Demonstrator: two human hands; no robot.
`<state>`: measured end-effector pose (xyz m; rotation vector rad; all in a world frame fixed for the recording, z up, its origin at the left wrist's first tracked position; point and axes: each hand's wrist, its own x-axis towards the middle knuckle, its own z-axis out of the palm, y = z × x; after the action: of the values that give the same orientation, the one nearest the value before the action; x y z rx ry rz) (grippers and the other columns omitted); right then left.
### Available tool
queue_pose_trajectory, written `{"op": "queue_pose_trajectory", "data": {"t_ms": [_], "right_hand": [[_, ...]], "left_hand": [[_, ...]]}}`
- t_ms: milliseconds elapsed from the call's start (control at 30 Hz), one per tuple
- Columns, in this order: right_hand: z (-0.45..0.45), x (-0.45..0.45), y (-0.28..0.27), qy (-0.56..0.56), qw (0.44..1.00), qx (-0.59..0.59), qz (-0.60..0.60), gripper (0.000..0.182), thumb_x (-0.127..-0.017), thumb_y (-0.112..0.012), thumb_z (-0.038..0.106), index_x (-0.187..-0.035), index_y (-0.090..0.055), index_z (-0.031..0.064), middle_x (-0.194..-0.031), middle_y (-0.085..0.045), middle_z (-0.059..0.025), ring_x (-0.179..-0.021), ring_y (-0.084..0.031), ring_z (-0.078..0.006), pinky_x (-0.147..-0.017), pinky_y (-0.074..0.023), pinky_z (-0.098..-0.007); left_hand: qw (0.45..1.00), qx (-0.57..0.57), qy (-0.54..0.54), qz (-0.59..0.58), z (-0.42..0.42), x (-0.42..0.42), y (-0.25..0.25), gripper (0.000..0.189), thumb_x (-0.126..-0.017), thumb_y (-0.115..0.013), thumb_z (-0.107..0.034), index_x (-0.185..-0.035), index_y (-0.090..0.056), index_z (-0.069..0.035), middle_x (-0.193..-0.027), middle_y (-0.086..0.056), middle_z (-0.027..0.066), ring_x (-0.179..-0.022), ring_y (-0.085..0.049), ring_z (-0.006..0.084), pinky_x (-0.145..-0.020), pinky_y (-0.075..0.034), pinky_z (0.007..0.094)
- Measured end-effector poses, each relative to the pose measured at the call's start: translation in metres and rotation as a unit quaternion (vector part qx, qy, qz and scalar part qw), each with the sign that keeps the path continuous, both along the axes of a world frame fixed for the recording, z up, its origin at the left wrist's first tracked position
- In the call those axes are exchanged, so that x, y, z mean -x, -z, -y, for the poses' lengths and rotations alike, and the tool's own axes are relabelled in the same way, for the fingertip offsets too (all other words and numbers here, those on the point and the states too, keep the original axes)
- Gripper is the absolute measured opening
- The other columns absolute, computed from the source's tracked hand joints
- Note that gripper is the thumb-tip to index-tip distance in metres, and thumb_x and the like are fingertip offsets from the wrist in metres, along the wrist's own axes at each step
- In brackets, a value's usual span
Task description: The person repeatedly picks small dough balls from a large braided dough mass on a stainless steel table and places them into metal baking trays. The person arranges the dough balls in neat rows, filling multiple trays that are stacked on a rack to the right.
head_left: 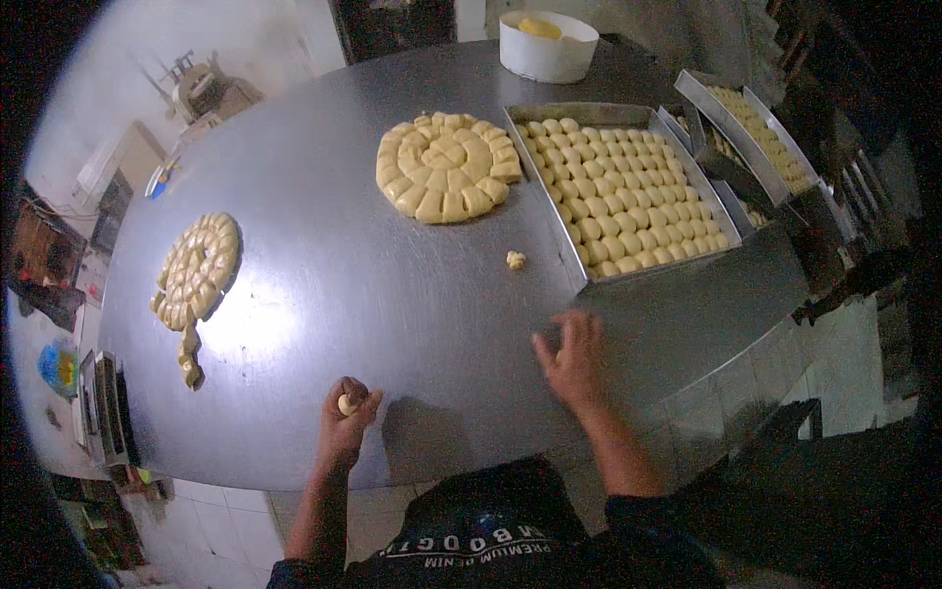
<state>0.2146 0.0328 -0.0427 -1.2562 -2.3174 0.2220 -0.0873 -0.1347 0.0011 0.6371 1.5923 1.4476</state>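
My left hand is closed around a small piece of dough, low over the near side of the steel table. My right hand is over the tabletop, below the near corner of a metal tray, its fingers spread and slightly blurred; a trace of something pale shows by the palm, too unclear to name. Rows of round dough balls sit in the tray. Left of it lies a large round of cut dough pieces laid in rings. A small dough scrap rests between that round and my right hand.
A second coil of cut dough, with a tail of pieces, lies at the table's left. At the far edge stands a white tub with something yellow inside. More metal trays of dough balls are at the right. The steel table has a curved-looking edge.
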Motion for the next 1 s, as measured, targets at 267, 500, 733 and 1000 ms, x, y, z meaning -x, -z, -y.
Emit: {"op": "queue_pose_trajectory", "data": {"t_ms": [267, 500, 733, 1000], "right_hand": [[-0.030, -0.016, -0.025, 0.173, 0.978, 0.003, -0.116, 0.021, -0.072, -0.062, 0.016, -0.085, -0.052, 0.0040, -0.084, -0.053, -0.0136, -0.085, -0.048, -0.0322, -0.074, -0.0372, -0.0452], [-0.034, -0.047, -0.003, 0.101, 0.992, -0.075, -0.010, 0.024, -0.070, -0.065, 0.015, -0.085, -0.051, 0.0023, -0.089, -0.053, -0.0149, -0.085, -0.050, -0.0329, -0.076, -0.0378, -0.0462], [-0.044, -0.059, -0.023, -0.044, 0.999, -0.009, -0.023, 0.019, -0.072, -0.061, 0.010, -0.086, -0.051, 0.0025, -0.087, -0.050, -0.0146, -0.084, -0.050, -0.0339, -0.079, -0.0384, -0.0465], [-0.073, -0.111, 0.007, -0.059, 0.997, -0.004, 0.054, 0.025, -0.069, -0.061, 0.007, -0.091, -0.051, 0.0013, -0.098, -0.050, -0.0156, -0.099, -0.047, -0.0348, -0.085, -0.0391, -0.0455]], "left_hand": [[0.999, -0.002, -0.020, -0.027, 0.016, 0.022, -0.001, 0.020, -0.078, -0.060, -0.006, -0.088, -0.044, -0.009, -0.075, -0.044, -0.0015, -0.067, -0.043, 0.0076, -0.059, -0.036, 0.0206], [1.000, 0.010, -0.018, 0.003, -0.015, -0.001, -0.017, 0.026, -0.086, -0.054, -0.017, -0.108, -0.047, -0.006, -0.103, -0.052, 0.0056, -0.094, -0.051, 0.0158, -0.084, -0.042, 0.0296], [0.991, -0.070, 0.009, 0.113, -0.067, -0.020, 0.006, 0.019, -0.083, -0.055, -0.005, -0.083, -0.038, -0.012, -0.080, -0.046, 0.0008, -0.072, -0.049, 0.0111, -0.059, -0.041, 0.0239], [0.998, 0.014, 0.060, -0.024, -0.130, -0.066, -0.003, 0.021, -0.078, -0.062, -0.006, -0.081, -0.042, -0.011, -0.074, -0.045, -0.0013, -0.067, -0.043, 0.0083, -0.056, -0.037, 0.0235]]}}
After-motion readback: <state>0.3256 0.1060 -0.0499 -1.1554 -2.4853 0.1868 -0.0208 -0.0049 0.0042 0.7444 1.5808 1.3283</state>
